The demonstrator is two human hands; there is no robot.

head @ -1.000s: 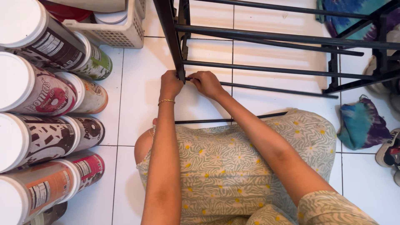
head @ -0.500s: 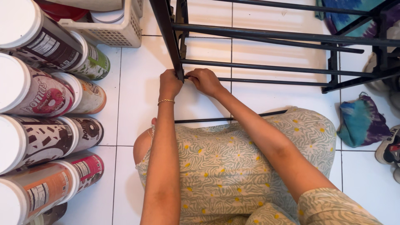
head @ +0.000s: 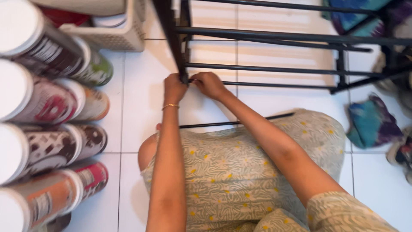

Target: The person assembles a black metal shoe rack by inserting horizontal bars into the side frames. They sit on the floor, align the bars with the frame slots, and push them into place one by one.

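One black metal rack (head: 274, 36) is spanning the upper part of the frame, its rails running to the right edge. At least eight tall canisters (head: 47, 141) with white lids are lying stacked along the left edge. One white slatted basket (head: 116, 36) is sitting at upper left, holding red and pale items too cropped to identify. One loose black rod (head: 236, 122) is lying on the tiles at centre. The left hand (head: 174, 88) is clenching the rack's upright post (head: 176, 47); the right hand (head: 208, 83) is pinching the joint beside it.

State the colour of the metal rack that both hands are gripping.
The metal rack is black, bars and upright alike; the head view shows it best.
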